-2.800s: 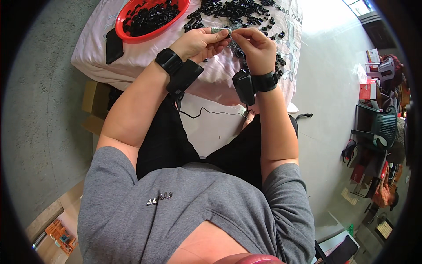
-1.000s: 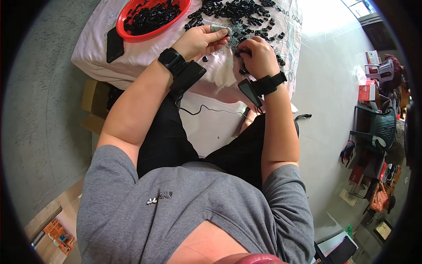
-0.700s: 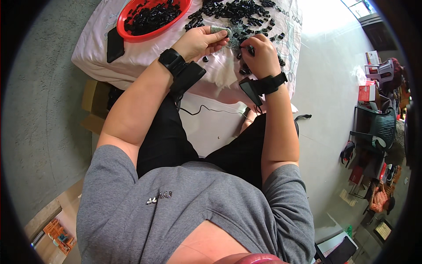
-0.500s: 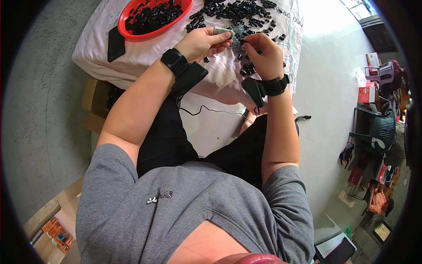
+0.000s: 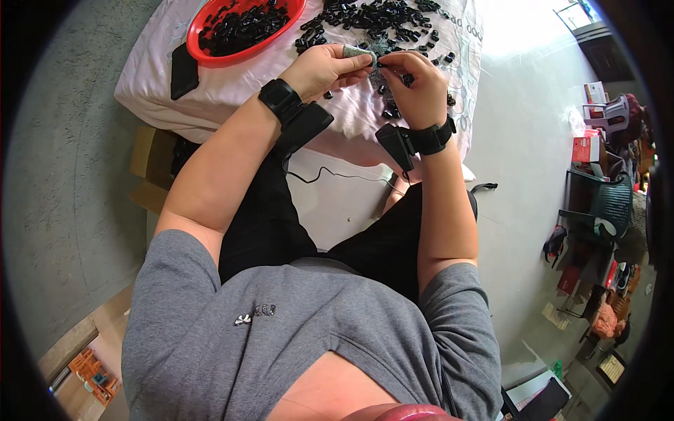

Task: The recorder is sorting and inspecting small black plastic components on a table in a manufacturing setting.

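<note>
While the red bowl (image 5: 239, 31) sits heaped with small black parts, more black parts (image 5: 372, 17) lie loose just right of it on the pale cloth (image 5: 210, 84) that drapes the table. A flat black pad (image 5: 184, 70) lies just left of the bowl. Right of the bowl, the left hand (image 5: 324, 69) pinches a small grey piece (image 5: 358, 51) between thumb and fingers, and the right hand (image 5: 420, 88) meets it, fingertips closed on the same piece. Grey concrete floor surrounds the table.
</note>
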Tool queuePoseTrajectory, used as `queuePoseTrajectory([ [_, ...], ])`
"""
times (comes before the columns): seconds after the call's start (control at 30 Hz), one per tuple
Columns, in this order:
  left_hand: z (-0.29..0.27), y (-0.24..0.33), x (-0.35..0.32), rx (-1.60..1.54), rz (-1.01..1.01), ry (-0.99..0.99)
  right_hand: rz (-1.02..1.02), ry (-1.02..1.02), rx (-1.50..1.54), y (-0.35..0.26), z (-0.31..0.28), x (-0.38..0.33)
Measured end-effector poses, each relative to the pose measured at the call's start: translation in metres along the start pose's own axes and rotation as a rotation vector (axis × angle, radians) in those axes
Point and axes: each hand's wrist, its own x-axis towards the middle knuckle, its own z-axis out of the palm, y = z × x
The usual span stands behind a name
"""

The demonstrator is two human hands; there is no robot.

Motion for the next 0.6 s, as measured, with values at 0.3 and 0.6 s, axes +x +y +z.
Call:
queuePoseTrajectory([
  [0.3,-0.0029,-0.0025,0.0009,-0.015,0.017,-0.011,0.015,0.006,0.007,-0.0043,0.0050,-0.0023],
  [0.6,0.0005,-0.0040,0.0007,-0.100,0.020,-0.029,0.129,0.026,0.079,-0.0040,0.0068,-0.0045],
])
